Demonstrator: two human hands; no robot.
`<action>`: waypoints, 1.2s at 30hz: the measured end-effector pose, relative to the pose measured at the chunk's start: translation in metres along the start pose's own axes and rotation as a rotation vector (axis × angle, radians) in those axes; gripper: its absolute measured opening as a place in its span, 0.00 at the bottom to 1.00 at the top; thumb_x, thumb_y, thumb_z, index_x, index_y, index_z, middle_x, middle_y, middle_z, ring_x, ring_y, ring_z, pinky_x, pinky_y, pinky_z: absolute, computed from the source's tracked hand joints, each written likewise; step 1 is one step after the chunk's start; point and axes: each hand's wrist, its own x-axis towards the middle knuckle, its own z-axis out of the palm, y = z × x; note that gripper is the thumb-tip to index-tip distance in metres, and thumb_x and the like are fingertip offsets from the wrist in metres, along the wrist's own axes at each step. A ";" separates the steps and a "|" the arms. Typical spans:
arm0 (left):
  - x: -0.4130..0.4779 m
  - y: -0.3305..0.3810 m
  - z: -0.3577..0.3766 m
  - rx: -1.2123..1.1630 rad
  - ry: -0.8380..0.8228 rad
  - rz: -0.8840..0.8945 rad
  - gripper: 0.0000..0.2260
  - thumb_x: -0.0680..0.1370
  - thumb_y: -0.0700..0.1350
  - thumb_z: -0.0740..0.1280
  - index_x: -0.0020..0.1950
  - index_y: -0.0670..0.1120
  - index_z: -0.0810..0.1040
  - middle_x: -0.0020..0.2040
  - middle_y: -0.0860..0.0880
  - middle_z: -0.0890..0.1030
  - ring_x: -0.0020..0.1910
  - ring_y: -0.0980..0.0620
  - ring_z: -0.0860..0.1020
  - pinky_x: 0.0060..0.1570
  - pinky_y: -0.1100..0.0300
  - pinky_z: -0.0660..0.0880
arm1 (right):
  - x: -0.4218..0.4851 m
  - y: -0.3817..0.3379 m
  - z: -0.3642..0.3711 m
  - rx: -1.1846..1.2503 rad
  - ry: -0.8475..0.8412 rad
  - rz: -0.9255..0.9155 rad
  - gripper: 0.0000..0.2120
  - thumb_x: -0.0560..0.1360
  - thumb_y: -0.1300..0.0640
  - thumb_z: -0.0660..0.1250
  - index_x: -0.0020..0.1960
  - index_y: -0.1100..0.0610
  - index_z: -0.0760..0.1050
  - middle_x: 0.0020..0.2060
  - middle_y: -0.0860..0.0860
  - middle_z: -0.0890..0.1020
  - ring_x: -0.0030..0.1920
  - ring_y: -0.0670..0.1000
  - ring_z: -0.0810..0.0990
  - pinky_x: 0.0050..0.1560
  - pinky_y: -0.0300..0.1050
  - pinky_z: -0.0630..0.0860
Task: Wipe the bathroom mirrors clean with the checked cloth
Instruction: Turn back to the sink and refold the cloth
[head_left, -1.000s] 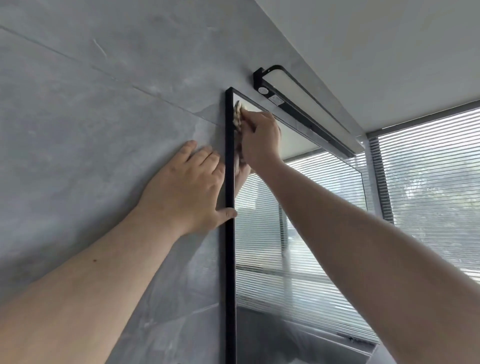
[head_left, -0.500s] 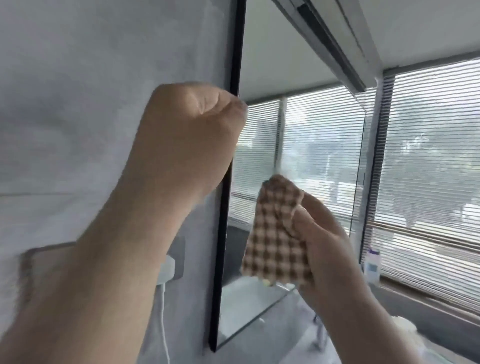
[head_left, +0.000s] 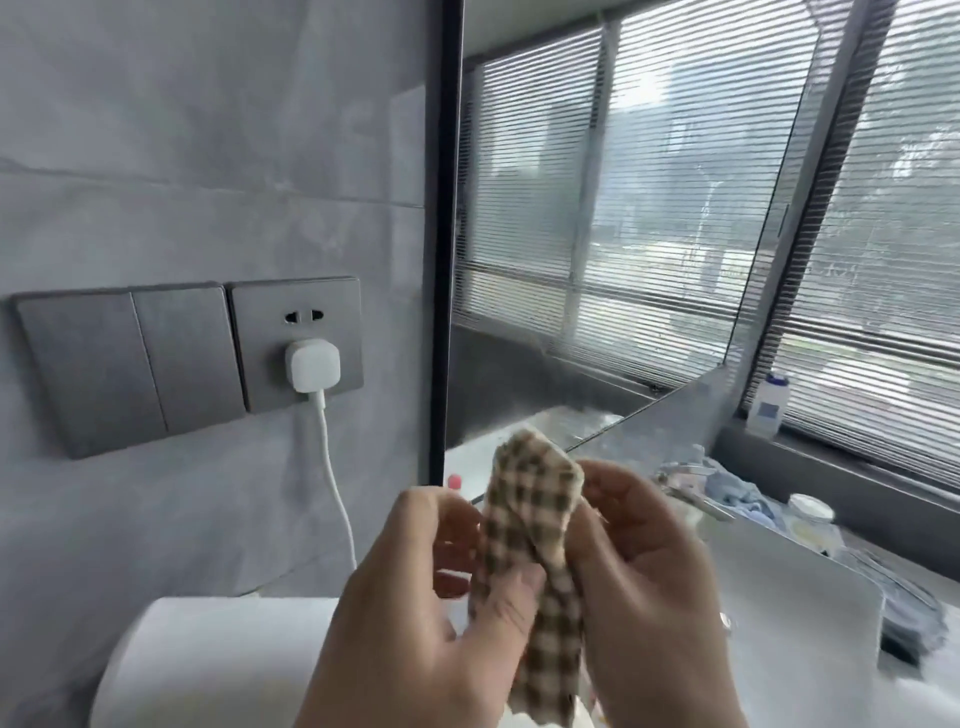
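**Checked cloth, held in both hands**

We hold the checked cloth (head_left: 535, 561) bunched upright between us, below and clear of the black-framed mirror (head_left: 613, 218). Left hand (head_left: 415, 603): thumb and fingers pinching its left edge. Right hand (head_left: 644, 582): fingers curled around its right side. White plug (head_left: 313, 365) seated in the wall socket (head_left: 296, 340).

I am showing both my left hand (head_left: 415, 613) and my right hand (head_left: 649, 587) bare, wearing no gloves, and no sleeve is covering either wrist in this view.
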 end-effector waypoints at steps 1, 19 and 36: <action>-0.004 -0.005 0.004 -0.036 0.004 -0.026 0.18 0.63 0.66 0.67 0.47 0.59 0.74 0.42 0.58 0.82 0.43 0.56 0.82 0.41 0.67 0.75 | -0.003 0.006 0.000 -0.021 -0.009 -0.003 0.04 0.69 0.60 0.70 0.42 0.54 0.83 0.35 0.57 0.84 0.32 0.48 0.81 0.32 0.37 0.77; -0.034 0.001 0.030 0.037 -0.099 -0.206 0.10 0.67 0.57 0.68 0.46 0.57 0.79 0.36 0.55 0.84 0.38 0.57 0.83 0.42 0.62 0.78 | -0.027 0.019 -0.049 -0.154 0.062 0.026 0.02 0.71 0.55 0.75 0.40 0.50 0.83 0.31 0.50 0.83 0.30 0.44 0.78 0.32 0.34 0.74; -0.044 0.010 0.064 -0.720 -0.101 -0.666 0.09 0.67 0.47 0.67 0.41 0.46 0.85 0.44 0.38 0.85 0.41 0.40 0.85 0.37 0.44 0.82 | -0.045 0.018 -0.110 -0.518 0.005 -0.109 0.15 0.71 0.41 0.66 0.52 0.46 0.82 0.53 0.46 0.82 0.55 0.49 0.81 0.51 0.47 0.76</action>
